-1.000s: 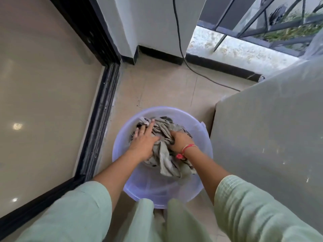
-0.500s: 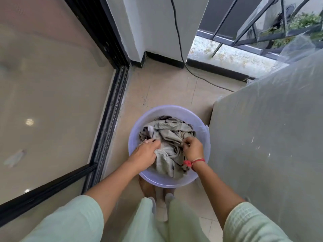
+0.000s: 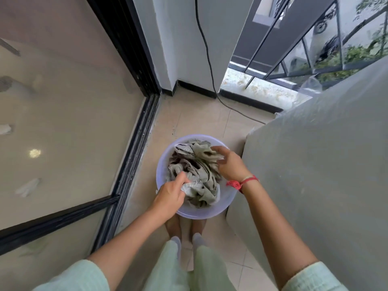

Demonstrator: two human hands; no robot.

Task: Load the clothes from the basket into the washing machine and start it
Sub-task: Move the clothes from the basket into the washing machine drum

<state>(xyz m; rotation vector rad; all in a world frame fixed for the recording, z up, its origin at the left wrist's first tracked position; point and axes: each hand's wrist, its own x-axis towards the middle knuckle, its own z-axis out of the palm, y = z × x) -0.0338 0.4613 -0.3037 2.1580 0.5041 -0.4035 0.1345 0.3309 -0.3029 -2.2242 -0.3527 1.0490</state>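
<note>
Beige floor tiles (image 3: 199, 118) fill a narrow balcony corner, shut in on the left by a big glass sliding door (image 3: 63, 122) in a black frame. On the right is the washing machine (image 3: 315, 164), a tall grey bulk under a cloudy plastic cover. A white wall stands behind, with a black cable (image 3: 207, 59) running down it and across the floor. Dark railing (image 3: 294, 49) shows beyond.

The basket (image 3: 201, 213), a round pale-lilac plastic tub, sits on the floor just beside the machine's front corner, directly ahead of the person's bare feet (image 3: 174, 225). It holds the clothes (image 3: 199, 175): a crumpled heap of greyish-beige fabric with darker folds and a paler checked piece at the near side.

Both arms reach down into the tub from pale green sleeves. The left hand (image 3: 170, 194) is at the near left edge of the heap, fingers curled tightly round a bunch of the paler cloth. The right hand (image 3: 231, 164) is at the far right side, fingers stretched over the top fold and touching it; whether it has actually closed on the fabric cannot be told. A red thread band (image 3: 241, 183) circles the right wrist.
</note>
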